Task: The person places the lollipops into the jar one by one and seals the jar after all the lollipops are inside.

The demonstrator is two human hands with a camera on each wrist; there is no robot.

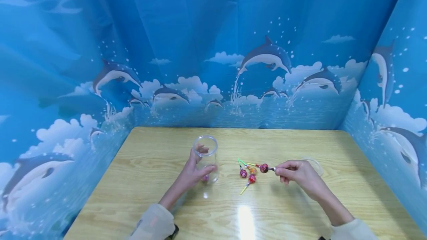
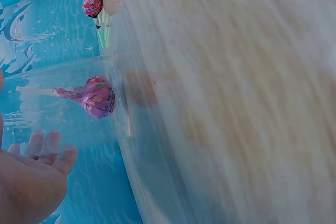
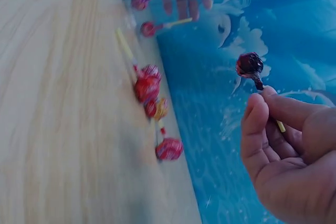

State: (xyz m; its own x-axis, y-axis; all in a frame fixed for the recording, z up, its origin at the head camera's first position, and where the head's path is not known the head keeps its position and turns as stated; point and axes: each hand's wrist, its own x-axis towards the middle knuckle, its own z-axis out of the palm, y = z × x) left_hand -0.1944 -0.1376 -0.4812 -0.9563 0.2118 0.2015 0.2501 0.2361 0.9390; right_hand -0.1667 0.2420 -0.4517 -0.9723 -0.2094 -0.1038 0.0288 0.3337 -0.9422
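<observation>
My left hand (image 1: 195, 169) grips a clear plastic jar (image 1: 212, 158), thumb on the near side and fingers behind. Wrapped lollipops (image 3: 140, 1) are inside; two heads show through the wall in the right wrist view. Between thumb and fingertips my right hand (image 1: 300, 175) pinches the stick of a dark red lollipop (image 3: 249, 65), its head pointing away from the hand and raised above the table. Several lollipops lie in a loose cluster between the hands: a pink one (image 1: 243, 173), an orange one (image 1: 253, 170) and a red one (image 1: 251, 178) among them.
A clear round lid (image 1: 314, 166) lies on the wooden table (image 1: 160, 147), partly behind the right hand. Blue curtains (image 1: 186, 47) printed with dolphins hang at the table's back and sides.
</observation>
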